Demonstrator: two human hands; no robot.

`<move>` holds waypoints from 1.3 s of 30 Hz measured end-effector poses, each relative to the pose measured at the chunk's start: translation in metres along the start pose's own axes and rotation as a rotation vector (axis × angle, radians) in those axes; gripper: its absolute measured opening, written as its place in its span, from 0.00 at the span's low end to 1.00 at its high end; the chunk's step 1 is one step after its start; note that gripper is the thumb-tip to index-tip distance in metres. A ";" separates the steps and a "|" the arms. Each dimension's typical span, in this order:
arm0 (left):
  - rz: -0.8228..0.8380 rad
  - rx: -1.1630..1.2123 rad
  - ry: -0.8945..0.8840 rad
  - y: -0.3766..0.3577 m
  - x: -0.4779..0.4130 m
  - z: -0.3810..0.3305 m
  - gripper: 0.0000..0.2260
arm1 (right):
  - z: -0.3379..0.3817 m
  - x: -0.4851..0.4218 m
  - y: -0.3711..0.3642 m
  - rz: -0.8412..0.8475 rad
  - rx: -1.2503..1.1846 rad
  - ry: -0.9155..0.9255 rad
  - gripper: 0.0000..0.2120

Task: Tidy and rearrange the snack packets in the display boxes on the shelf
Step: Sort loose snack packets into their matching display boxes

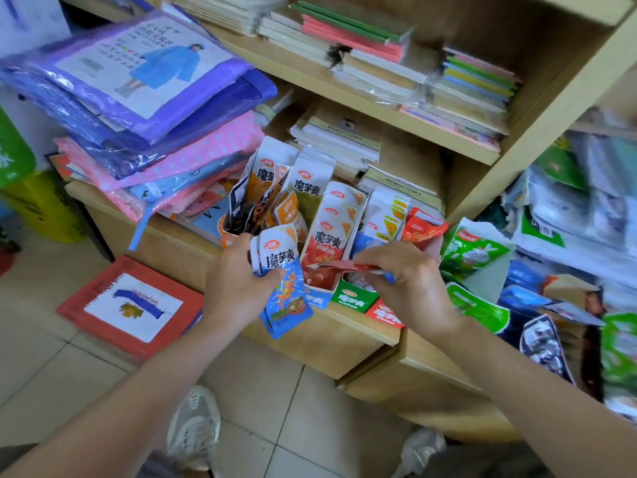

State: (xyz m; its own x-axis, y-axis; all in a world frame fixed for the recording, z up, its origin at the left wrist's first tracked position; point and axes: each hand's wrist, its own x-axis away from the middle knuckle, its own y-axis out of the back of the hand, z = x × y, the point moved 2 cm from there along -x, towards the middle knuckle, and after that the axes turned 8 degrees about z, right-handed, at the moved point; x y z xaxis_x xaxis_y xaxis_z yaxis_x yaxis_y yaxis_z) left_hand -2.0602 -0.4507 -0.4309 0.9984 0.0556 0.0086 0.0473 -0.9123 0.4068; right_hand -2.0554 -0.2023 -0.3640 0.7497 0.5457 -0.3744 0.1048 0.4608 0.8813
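Several open display boxes of snack packets stand in a row on the wooden shelf (362, 334). My left hand (238, 281) is shut on a small bundle of blue-and-white packets (284, 270), held upright in front of the boxes. My right hand (410, 281) pinches a thin red packet (348, 267) lying flat over the green-fronted box (351, 298). Behind it stands a red box (325, 236) full of red-and-white packets. To the left, an orange box (272, 201) holds orange and dark packets. Blue-and-white packets (382, 219) fill the box behind my right hand.
Folded raincoat packs (144, 91) are stacked on the shelf at left. Notebooks (413, 67) fill the upper shelves. Loose green and blue snack bags (475, 253) crowd the right. A red flat pack (134, 305) lies on the tiled floor by my shoes.
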 end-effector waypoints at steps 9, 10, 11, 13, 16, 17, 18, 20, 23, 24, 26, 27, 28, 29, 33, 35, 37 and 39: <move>-0.001 -0.002 -0.074 -0.008 -0.005 -0.019 0.14 | -0.027 0.011 0.099 -0.340 -0.352 -0.503 0.13; 0.001 -0.010 -0.079 -0.010 -0.006 -0.020 0.14 | -0.035 0.014 0.105 -0.344 -0.332 -0.539 0.12; 0.006 -0.017 -0.085 -0.011 -0.007 -0.022 0.14 | -0.044 0.017 0.109 -0.341 -0.308 -0.571 0.08; 0.007 -0.016 -0.092 -0.014 -0.008 -0.024 0.15 | -0.059 0.021 0.116 -0.320 -0.266 -0.646 0.03; -0.015 -0.044 -0.078 -0.018 -0.008 -0.029 0.14 | -0.075 0.023 0.127 -0.266 -0.158 -0.705 0.05; -0.021 -0.057 -0.078 -0.019 -0.007 -0.031 0.14 | -0.076 0.022 0.130 -0.241 -0.134 -0.692 0.05; -0.023 -0.065 -0.081 -0.021 -0.006 -0.033 0.14 | -0.077 0.020 0.132 -0.213 -0.113 -0.681 0.05; -0.020 -0.071 -0.080 -0.023 -0.006 -0.037 0.14 | -0.077 0.017 0.135 -0.177 -0.060 -0.669 0.05; -0.023 -0.045 -0.082 -0.022 -0.006 -0.043 0.13 | -0.074 0.009 0.139 -0.160 0.064 -0.626 0.06; -0.027 -0.035 -0.086 -0.022 -0.006 -0.044 0.13 | -0.073 0.006 0.141 -0.138 0.100 -0.610 0.07; -0.031 -0.021 -0.086 -0.021 -0.007 -0.047 0.12 | -0.075 0.001 0.140 -0.062 0.139 -0.597 0.08; -0.034 -0.017 -0.084 -0.020 -0.008 -0.047 0.12 | -0.076 -0.002 0.138 -0.014 0.166 -0.597 0.09; -0.040 -0.012 -0.084 -0.020 -0.009 -0.047 0.12 | -0.077 -0.005 0.133 0.033 0.203 -0.596 0.10; -0.045 -0.010 -0.084 -0.020 -0.009 -0.048 0.12 | -0.078 -0.007 0.127 0.076 0.238 -0.597 0.12; -0.047 -0.006 -0.098 -0.019 -0.010 -0.046 0.13 | -0.088 -0.015 0.095 0.230 0.262 -0.641 0.15; -0.051 -0.011 -0.100 -0.018 -0.010 -0.044 0.13 | -0.090 -0.019 0.081 0.311 0.272 -0.626 0.13; -0.058 -0.020 -0.098 -0.017 -0.011 -0.042 0.13 | -0.091 -0.021 0.070 0.351 0.270 -0.609 0.12; -0.072 -0.023 -0.093 -0.014 -0.012 -0.042 0.13 | -0.095 -0.019 0.059 0.386 0.275 -0.615 0.10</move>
State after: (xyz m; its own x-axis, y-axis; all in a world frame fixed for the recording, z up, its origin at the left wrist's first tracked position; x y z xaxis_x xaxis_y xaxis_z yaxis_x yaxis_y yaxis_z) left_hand -2.0746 -0.4216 -0.3987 0.9910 0.0813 -0.1060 0.1190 -0.8979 0.4238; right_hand -2.1256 -0.1190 -0.3321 0.9856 0.1082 0.1302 -0.1395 0.0829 0.9867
